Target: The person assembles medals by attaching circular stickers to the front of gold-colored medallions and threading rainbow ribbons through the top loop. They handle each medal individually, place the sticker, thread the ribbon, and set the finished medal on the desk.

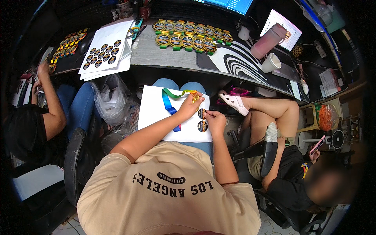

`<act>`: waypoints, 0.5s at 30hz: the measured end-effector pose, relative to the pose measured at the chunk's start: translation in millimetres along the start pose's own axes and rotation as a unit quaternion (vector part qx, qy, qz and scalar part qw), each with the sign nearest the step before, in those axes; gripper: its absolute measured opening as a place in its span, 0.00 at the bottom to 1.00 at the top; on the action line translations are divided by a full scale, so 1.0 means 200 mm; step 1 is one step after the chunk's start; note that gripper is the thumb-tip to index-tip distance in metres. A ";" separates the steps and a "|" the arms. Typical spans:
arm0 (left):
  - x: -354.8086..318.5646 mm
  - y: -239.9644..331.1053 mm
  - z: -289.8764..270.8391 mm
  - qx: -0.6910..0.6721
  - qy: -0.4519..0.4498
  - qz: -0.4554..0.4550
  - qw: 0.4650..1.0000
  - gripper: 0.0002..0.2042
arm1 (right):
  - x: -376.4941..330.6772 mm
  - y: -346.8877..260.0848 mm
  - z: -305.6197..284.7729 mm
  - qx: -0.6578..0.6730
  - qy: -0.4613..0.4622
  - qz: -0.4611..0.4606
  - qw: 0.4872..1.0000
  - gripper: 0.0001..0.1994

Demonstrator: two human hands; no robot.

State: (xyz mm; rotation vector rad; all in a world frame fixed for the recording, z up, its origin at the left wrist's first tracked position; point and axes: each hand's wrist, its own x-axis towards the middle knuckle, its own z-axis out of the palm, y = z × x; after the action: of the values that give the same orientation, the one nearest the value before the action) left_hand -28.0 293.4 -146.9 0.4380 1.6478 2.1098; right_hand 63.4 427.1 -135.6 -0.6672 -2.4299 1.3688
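Left hand: grasps a shiny gold medal on a blue-and-green fabric ribbon, above a white paper sheet.
Right hand: pinches the edge of a round black sticker on that sheet.
Bench: rows of round gold medals.

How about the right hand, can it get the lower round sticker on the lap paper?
Probably yes. The right hand is at the upper sticker's edge, and the lower sticker sits just below it on the paper, with nothing covering it.
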 end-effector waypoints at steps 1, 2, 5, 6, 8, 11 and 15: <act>0.00 0.00 0.00 0.002 -0.001 -0.002 1.000 0.12 | 0.00 0.00 0.00 -0.013 0.006 -0.007 1.000 0.10; 0.00 0.00 0.00 0.004 -0.001 -0.004 1.000 0.12 | -0.01 0.00 0.00 -0.014 0.006 -0.015 1.000 0.10; 0.00 0.01 0.01 -0.011 0.007 -0.004 1.000 0.11 | -0.01 0.01 0.00 -0.034 0.018 -0.037 0.999 0.10; -0.01 0.01 0.01 -0.012 0.008 -0.004 1.000 0.12 | -0.01 0.01 0.00 -0.024 0.018 -0.038 0.999 0.10; -0.01 0.01 0.01 -0.013 0.009 -0.003 1.000 0.12 | -0.01 0.02 0.01 -0.004 0.019 -0.039 0.999 0.09; -0.01 0.01 0.01 -0.005 0.003 -0.006 1.000 0.12 | -0.01 0.03 0.00 0.005 0.017 -0.036 0.999 0.09; -0.01 0.01 0.00 -0.011 0.002 -0.003 1.000 0.12 | -0.01 0.02 0.00 0.008 0.030 -0.036 0.999 0.09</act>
State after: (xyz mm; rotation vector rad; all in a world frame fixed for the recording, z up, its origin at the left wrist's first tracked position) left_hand -27.0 293.1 -144.6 0.4227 1.6257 2.1238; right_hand 66.3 427.2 -139.3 -0.6022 -2.3691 1.3211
